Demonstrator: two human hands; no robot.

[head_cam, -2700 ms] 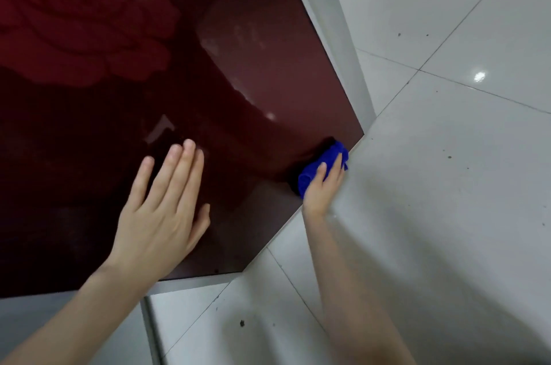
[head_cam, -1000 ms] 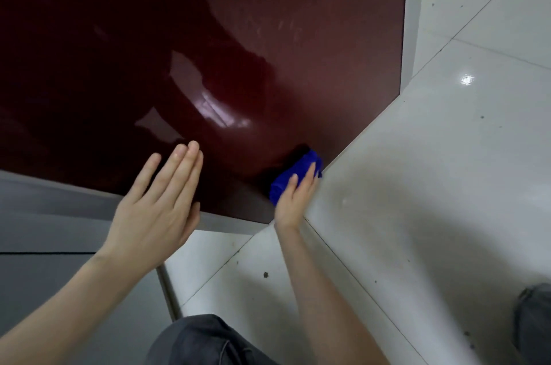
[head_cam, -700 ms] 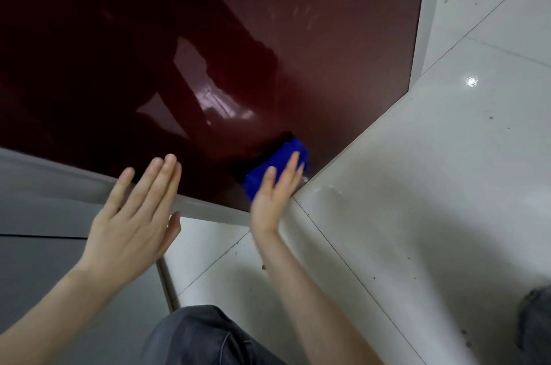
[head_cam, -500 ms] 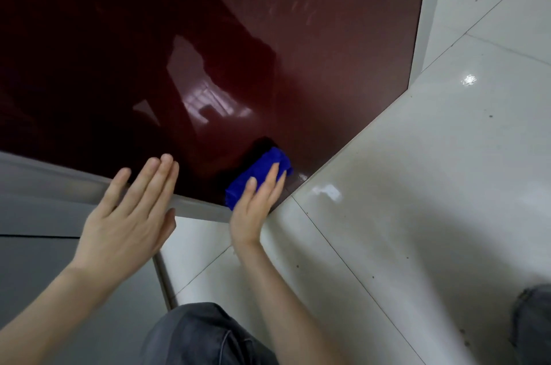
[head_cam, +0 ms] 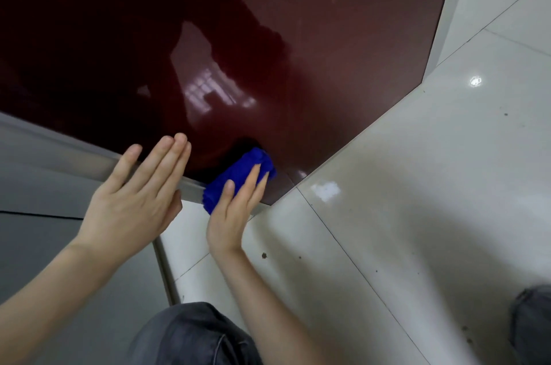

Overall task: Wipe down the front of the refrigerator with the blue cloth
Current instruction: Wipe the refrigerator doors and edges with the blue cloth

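The refrigerator front point(head_cam: 313, 45) is a glossy dark red panel that fills the upper part of the view and reflects a window. My right hand point(head_cam: 235, 206) presses a folded blue cloth point(head_cam: 238, 178) flat against the panel's bottom left corner, where it meets the grey edge trim point(head_cam: 98, 157). The cloth shows above and left of my fingers. My left hand point(head_cam: 134, 200) is flat with fingers together, its fingertips at the red panel's lower edge over the trim, holding nothing.
White floor tiles point(head_cam: 417, 200) with dark specks spread to the right and below. A grey surface point(head_cam: 44, 245) lies at lower left. My knees in dark jeans point(head_cam: 193, 335) show at the bottom, one more at the right edge point(head_cam: 533, 323).
My right hand has slid the cloth leftwards along the bottom edge of the red panel to its lower left corner. My left hand has shifted down onto the grey trim.
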